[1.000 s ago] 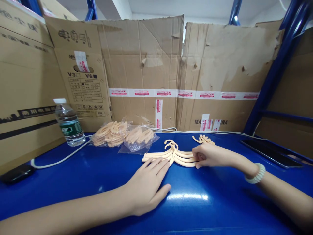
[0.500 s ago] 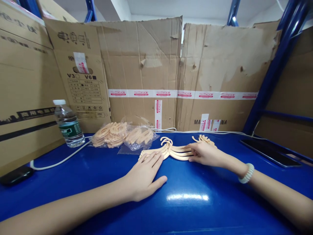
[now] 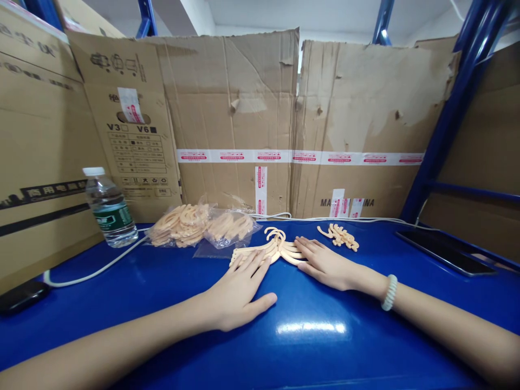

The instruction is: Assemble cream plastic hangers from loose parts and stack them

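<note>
Now the beige hangers (image 3: pixel 280 254) lie overlapped on the blue tabletop (image 3: pixel 309 357), the left hand (image 3: pixel 238 292) spread flat on one side, while the right hand (image 3: pixel 331 265) has relaxed from a pinch to outstretched fingers resting opposite (neither visibly gripping), apparently steadying them. Beyond, a carton (image 3: pixel 91 146) reads "V3" and "V6", and tape (image 3: pixel 337 203) breaks "MA…INA" on a cardboard panel (image 3: pixel 361 103).

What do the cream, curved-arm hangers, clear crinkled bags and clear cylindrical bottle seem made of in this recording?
Hangers: probably moulded plastic, smooth with a soft sheen; no wood grain shows, though painted wood is possible. Bags: thin, glossy plastic film, judging by creases and bright glints. Bottle: likely shiny plastic; its unlabelled part is see-through.
</note>
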Available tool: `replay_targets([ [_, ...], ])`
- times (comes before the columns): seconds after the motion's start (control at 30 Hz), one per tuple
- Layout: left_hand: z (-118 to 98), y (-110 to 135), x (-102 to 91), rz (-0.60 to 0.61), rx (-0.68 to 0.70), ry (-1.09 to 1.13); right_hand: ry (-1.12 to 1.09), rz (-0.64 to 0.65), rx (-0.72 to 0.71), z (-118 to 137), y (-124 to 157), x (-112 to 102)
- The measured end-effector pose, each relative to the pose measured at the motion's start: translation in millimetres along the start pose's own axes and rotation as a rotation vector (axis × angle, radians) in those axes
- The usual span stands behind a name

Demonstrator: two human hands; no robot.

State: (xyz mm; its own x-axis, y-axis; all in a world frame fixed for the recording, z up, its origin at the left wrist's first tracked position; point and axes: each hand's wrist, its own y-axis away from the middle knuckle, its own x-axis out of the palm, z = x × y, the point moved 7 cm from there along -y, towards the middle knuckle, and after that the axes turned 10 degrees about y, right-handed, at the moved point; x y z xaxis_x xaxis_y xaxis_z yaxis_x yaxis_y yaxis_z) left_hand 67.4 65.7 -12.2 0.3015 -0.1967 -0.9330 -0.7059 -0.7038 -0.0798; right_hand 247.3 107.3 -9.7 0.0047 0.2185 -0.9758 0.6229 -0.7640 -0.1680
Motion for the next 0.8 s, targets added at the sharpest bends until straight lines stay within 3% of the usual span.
replay_targets([
  [0.27,-2,-8,-4.3,0.03,0.076,0.082,0.072,-0.004,0.049,-1,8,-4],
  [0.5,-17,-6,-7.6,0.003,0.174,0.113,0.131,-0.004,0.071,1,11,-5],
  [0.8,-8,-9,-8.0,-0.01,0.07,-0.071,0.179,-0.033,0.103,-4,2,-1],
])
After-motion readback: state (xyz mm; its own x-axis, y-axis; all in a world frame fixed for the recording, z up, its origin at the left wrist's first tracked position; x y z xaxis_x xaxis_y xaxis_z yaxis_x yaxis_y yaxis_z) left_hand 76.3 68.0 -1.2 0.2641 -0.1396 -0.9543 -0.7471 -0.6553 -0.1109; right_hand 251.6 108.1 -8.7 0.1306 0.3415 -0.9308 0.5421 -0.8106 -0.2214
